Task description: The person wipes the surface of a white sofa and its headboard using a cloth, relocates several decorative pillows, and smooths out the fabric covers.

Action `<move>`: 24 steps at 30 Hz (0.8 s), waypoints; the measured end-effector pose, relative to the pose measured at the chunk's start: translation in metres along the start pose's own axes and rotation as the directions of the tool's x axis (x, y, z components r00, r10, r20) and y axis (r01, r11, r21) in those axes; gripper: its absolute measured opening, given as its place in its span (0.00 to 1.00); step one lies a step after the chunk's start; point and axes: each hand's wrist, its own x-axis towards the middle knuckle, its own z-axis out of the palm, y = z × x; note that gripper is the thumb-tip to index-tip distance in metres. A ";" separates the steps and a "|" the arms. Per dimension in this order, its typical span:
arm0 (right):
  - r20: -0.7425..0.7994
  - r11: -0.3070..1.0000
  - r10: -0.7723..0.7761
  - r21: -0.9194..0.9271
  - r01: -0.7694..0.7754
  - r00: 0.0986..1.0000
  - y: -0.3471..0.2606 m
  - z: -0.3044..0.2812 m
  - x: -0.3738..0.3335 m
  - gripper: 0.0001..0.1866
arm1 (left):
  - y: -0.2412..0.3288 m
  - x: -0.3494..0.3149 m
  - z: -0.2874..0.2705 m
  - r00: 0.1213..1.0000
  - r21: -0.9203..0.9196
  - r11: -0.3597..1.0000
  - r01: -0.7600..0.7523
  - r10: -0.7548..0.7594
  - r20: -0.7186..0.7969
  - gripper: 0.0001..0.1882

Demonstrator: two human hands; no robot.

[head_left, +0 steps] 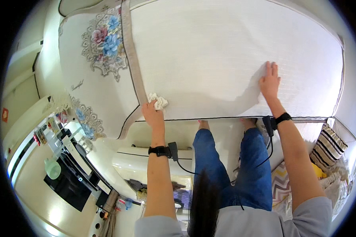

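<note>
My left hand [152, 111] grips a crumpled white cloth [159, 101] at the near left corner of a long white fabric cover [209, 59]. The cloth bunches out past my fingertips, beside the cover's grey-beige border strip [133, 51]. Farther right, my right hand [269, 82] rests on the white fabric with its fingers stretched out and nothing in them. Dark piping runs along the cover's near edge, just in front of my legs. A black band with a small cabled box sits on each wrist.
Left of the border lies a pale panel with blue and red flower patterns [106, 39]. Behind it stand a television [69, 183] and a pale green vessel [52, 168]. A white table [132, 158] is near my left leg. Striped cushions [329, 144] are piled at the right.
</note>
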 end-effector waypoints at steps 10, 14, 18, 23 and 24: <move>0.237 0.328 -0.360 0.938 -0.116 0.902 -0.260 -0.009 -0.054 0.21 | 0.115 0.044 -0.018 0.963 -0.804 0.581 -0.128 0.266 0.038 0.29; 0.213 0.506 -0.058 0.848 -0.155 0.975 -0.271 -0.015 -0.010 0.19 | 0.058 0.071 -0.031 0.958 -0.591 0.760 -0.270 0.271 -0.090 0.32; -0.318 0.817 -0.104 0.513 0.264 0.942 -0.249 -0.003 0.045 0.26 | -0.010 0.087 -0.034 0.977 -0.099 0.991 -0.088 0.066 -0.205 0.31; -0.184 0.959 -0.257 0.070 0.274 0.949 -0.281 0.027 0.032 0.26 | -0.065 0.107 -0.041 0.999 -0.063 0.998 -0.010 0.007 -0.044 0.21; -0.130 0.923 -0.348 0.125 0.363 0.928 -0.297 0.034 0.019 0.28 | -0.079 0.115 -0.048 0.990 -0.156 0.987 0.047 -0.066 -0.123 0.18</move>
